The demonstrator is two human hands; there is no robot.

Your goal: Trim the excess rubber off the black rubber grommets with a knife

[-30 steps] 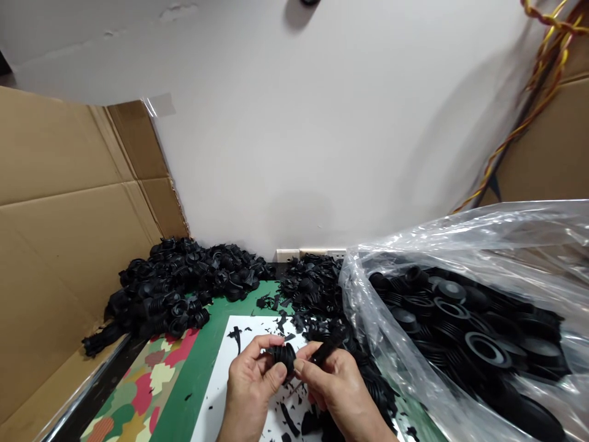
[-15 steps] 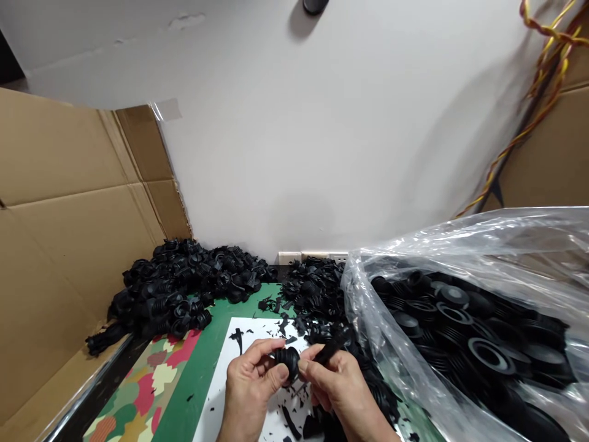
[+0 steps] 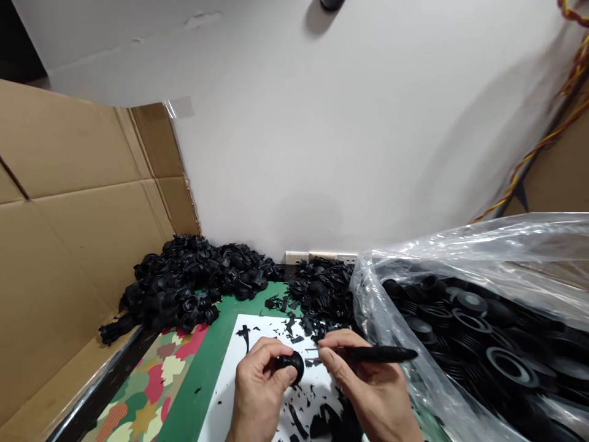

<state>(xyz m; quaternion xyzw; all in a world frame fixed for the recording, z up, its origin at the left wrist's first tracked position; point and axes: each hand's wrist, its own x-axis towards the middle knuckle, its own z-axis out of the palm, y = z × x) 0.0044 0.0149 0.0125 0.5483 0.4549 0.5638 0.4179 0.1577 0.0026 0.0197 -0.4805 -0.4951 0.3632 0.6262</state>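
Observation:
Near the bottom centre, my left hand (image 3: 261,383) pinches a round black rubber part (image 3: 293,367) between thumb and fingers, over a white sheet (image 3: 230,380) strewn with black scraps. To its right, my right hand (image 3: 365,383) is closed around a black pen-shaped tool (image 3: 380,354) with a thin tip pointing left toward the part. A small gap separates the tip from the part. Behind the sheet, small black ribbed parts lie in a large pile (image 3: 175,282) on the left and another pile (image 3: 322,285) in the middle.
A clear plastic bag (image 3: 368,301) of larger black ribbed parts stands on the right. Cardboard (image 3: 92,239) rises on the left beside a patterned sheet (image 3: 151,380) and the green surface (image 3: 193,380). Twisted wires (image 3: 534,161) hang at the upper right.
My right hand has moved right, away from the part, and the tool has swung to lie nearly level. The part has turned in my left hand. The whole view has shifted slightly.

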